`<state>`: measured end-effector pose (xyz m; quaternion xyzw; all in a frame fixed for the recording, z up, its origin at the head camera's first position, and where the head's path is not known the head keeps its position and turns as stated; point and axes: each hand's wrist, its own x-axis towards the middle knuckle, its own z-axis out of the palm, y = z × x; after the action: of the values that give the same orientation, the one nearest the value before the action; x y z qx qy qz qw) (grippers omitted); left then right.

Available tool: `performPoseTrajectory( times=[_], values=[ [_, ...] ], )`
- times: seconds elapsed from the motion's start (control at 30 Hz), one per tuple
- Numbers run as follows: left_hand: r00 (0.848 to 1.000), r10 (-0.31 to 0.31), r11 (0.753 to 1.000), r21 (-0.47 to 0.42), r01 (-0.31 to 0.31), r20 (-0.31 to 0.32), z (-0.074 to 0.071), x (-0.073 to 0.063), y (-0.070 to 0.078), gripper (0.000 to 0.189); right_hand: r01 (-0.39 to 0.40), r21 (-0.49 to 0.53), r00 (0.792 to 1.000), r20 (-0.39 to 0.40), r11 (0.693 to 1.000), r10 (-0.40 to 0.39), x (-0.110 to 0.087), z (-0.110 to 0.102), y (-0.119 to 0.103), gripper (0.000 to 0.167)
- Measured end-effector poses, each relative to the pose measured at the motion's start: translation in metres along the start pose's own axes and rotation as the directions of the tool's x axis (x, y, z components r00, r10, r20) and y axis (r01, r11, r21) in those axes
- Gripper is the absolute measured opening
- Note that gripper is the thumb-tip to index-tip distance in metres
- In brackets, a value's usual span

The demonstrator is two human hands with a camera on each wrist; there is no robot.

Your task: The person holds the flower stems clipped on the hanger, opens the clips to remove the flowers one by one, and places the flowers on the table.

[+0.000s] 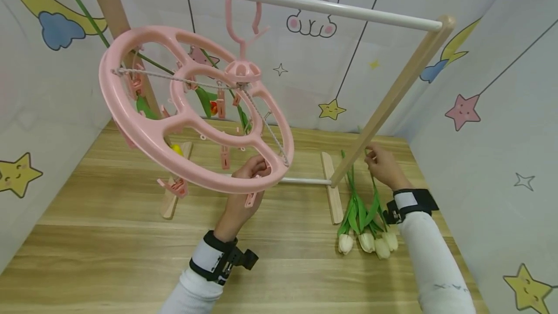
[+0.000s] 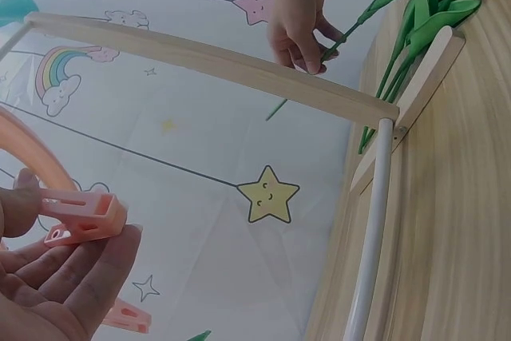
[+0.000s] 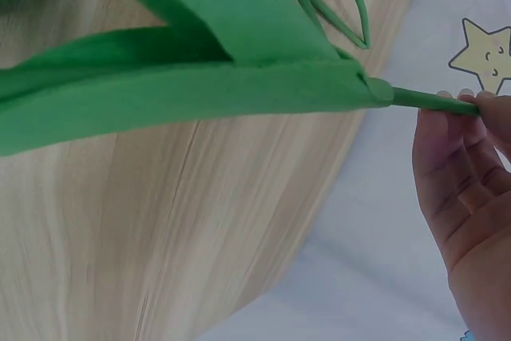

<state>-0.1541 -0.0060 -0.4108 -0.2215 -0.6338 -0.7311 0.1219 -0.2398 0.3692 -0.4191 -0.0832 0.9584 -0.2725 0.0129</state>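
Note:
A round pink clip hanger (image 1: 150, 134) hangs by its hook from a white rod. Beneath its near right rim is my left hand (image 1: 244, 195), partly covered by the ring. In the left wrist view this hand pinches a pink clip (image 2: 94, 215) between thumb and fingers. On the right, my right hand (image 1: 385, 166) pinches a green tulip stem (image 3: 431, 101) near its bare end. That tulip's leaves reach down towards a bunch of white tulips (image 1: 367, 243), whose heads lie on the wooden table (image 1: 296, 256).
A stand with a white top rod (image 1: 348, 12) and wooden legs (image 1: 392, 96) spans the table, with a wooden foot (image 1: 333, 193) beside the tulips. More pink clips (image 1: 224, 157) dangle under the hanger; a red flower (image 1: 213, 107) and green leaves (image 1: 146, 107) show among them. Patterned walls enclose the table.

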Motion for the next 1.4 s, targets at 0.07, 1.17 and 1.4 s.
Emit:
performPoseTrajectory(
  times=[0.07, 1.17, 1.4],
  values=[
    [1.000, 0.007, 0.999, 0.034, -0.007, -0.001, 0.000, 0.000, 0.001, 0.030, 0.017, -0.004, 1.000, -0.005, 1.000, -0.017, 0.000, 0.002, 0.002, 0.045],
    [0.995, 0.095, 0.988, 0.124, -0.095, 0.009, -0.004, 0.000, -0.004, 0.034, 0.079, -0.013, 0.982, 0.170, 0.997, -0.076, 0.002, 0.024, 0.005, 0.068],
    [0.992, 0.129, 0.980, 0.150, -0.129, 0.014, -0.005, -0.002, -0.003, 0.033, 0.113, -0.050, 0.974, 0.204, 0.992, -0.101, 0.002, 0.034, 0.006, 0.060]
  ],
)
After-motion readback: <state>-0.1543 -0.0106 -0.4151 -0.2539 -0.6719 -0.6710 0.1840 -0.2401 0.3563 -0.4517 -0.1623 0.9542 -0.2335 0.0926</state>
